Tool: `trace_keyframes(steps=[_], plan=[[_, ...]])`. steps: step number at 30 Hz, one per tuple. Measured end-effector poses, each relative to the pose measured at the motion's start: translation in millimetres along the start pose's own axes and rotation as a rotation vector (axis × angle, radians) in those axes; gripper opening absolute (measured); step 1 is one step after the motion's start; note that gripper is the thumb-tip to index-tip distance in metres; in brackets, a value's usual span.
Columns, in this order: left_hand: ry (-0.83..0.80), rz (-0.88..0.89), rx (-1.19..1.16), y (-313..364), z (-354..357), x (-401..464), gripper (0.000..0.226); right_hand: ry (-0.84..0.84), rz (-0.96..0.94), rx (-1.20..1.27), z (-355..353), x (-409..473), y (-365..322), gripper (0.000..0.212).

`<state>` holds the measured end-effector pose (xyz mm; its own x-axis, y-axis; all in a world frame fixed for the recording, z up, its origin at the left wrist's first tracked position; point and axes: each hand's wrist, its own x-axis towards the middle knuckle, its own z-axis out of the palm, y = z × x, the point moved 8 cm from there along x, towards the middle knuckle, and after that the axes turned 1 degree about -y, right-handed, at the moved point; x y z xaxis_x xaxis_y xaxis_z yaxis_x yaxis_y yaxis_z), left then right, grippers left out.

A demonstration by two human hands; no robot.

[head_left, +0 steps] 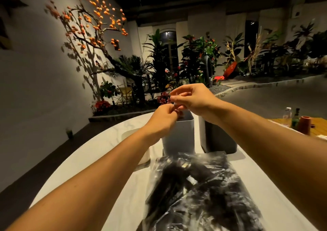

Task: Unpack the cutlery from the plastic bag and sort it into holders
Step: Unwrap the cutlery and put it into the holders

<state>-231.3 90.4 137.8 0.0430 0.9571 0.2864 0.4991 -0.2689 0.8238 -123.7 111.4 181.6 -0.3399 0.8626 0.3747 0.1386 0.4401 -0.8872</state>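
A clear plastic bag [198,191] full of black cutlery lies on the white table [99,153] in front of me. Behind it stand a white square holder [178,135] and a dark holder [219,138] to its right. My left hand [163,117] and my right hand [192,98] meet in the air just above the white holder. Their fingertips pinch a small thin item [175,104] between them. What that item is cannot be made out.
A pale object [145,155] lies left of the white holder, partly behind my left arm. On a wooden surface at the far right stand a water bottle [287,114], a green bottle [295,119] and a brown cup [304,125]. Plants line the back wall.
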Motion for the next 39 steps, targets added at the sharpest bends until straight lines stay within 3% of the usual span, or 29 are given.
trace_keyframes(steps=[3, 6, 9, 17, 31, 39], plan=[[0.031, -0.010, 0.026, -10.2, -29.0, -17.7, 0.011, -0.044, -0.046, -0.197, 32.1, 1.5, -6.8, 0.019], [0.197, 0.006, 0.050, -22.2, -72.0, -30.7, 0.018, 0.016, -0.181, -0.462, 63.4, 1.3, -18.0, 0.019], [0.321, 0.052, 0.124, -29.6, -108.2, -41.0, 0.014, 0.070, -0.251, -0.463, 85.8, 2.3, -25.9, 0.012], [0.404, 0.070, 0.224, -54.7, -141.2, -41.7, 0.009, 0.038, -0.275, -0.502, 128.2, 26.3, -17.6, 0.008], [0.270, -0.135, 0.446, -140.8, -136.4, -10.6, 0.019, -0.174, -0.105, -0.794, 172.7, 63.4, 60.8, 0.011], [0.281, -0.132, 0.404, -118.4, -134.2, -29.4, 0.029, -0.192, -0.068, -0.731, 155.5, 39.4, 49.7, 0.012]])
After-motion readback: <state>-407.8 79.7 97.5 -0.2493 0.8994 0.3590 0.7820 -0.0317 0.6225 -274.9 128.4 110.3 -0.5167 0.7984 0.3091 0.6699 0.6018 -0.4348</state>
